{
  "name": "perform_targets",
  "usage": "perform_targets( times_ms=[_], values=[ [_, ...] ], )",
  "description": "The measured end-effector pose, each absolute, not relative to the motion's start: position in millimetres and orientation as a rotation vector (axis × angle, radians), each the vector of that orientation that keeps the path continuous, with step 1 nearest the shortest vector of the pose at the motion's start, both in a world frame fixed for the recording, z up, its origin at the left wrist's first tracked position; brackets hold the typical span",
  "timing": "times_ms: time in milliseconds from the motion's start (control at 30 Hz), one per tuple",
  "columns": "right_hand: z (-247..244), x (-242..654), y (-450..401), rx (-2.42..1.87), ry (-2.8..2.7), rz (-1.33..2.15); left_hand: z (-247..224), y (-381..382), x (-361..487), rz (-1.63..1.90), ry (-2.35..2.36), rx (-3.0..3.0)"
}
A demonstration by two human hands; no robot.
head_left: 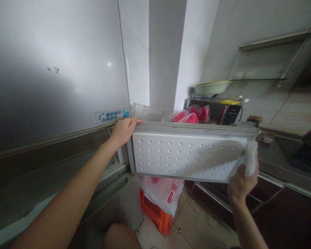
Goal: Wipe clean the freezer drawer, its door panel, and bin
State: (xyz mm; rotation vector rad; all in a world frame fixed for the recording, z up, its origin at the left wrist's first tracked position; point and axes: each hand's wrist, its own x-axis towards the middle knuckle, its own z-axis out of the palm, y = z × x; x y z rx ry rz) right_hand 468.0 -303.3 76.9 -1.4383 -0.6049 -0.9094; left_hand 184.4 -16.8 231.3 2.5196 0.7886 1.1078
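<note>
An open middle refrigerator door point(186, 155), its white inner panel dimpled, swings out across the view. My left hand point(123, 132) lies at the top corner on the hinge side, its fingers closed over the edge. At the door's free end, my right hand point(242, 185) holds a folded white cloth point(251, 157) against the side edge. Part of that hand's grip is hidden behind the cloth. The upper refrigerator door point(57, 69), grey with a blue sticker point(113, 116) at its lower corner, is above my left arm. The open compartment point(54, 166) shows at left.
Below the door, a white plastic bag point(163, 193) lies on an orange stool point(158, 216). Behind it are red items in clear plastic point(189, 116) and a microwave point(229, 112) with a pale green basin point(211, 88) above. A dark countertop point(272, 155) runs along the right.
</note>
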Motion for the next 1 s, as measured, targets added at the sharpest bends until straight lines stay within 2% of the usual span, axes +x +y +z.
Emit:
perform_targets(
  times_ms=[200,367,500,667,1000],
  values=[
    [51.1,367.8,-215.2,-1.394,-1.281,-0.890,228.6,-17.9,185.4,1.130,0.773,2.526],
    [74.7,304.7,-137.9,-1.340,-1.784,-0.842,231.9,-15.8,185.3,1.102,0.742,2.523],
    [88.2,288.6,-111.5,-1.314,-2.092,-0.872,233.1,-12.7,184.9,1.082,0.702,2.518],
    [72.3,322.6,-148.1,-1.395,-2.093,-0.827,231.1,-11.1,184.1,1.098,0.657,2.521],
    [0.2,429.8,-328.6,-1.681,-1.629,-0.822,219.1,-8.3,184.6,1.193,0.584,2.496]
  ],
)
